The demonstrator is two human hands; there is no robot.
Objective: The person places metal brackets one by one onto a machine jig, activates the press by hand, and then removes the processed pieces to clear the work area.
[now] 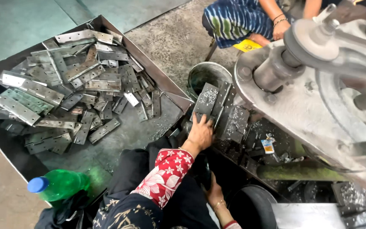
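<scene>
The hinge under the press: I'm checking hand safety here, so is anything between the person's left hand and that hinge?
Nothing visible. The left hand rests directly on the near edge of the open metal hinge lying on the machine bed. The right hand sits low by the lap, apart from it.

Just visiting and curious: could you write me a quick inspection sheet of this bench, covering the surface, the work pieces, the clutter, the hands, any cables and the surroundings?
Surface: dark machine bed, strewn with metal chips.
Job's things: a metal hinge lies opened flat on the bed; a heap of hinges fills a metal tray beside it.
Clutter: green plastic bottle with a blue cap, metal bucket, a small packet.
Hands: left hand rests on the hinge's near edge; right hand is low by the lap, and whether it holds anything cannot be told.
Cables: nothing seen.
Surroundings: large grey press machine with a flywheel; another person sits beyond it on the concrete floor.
</scene>
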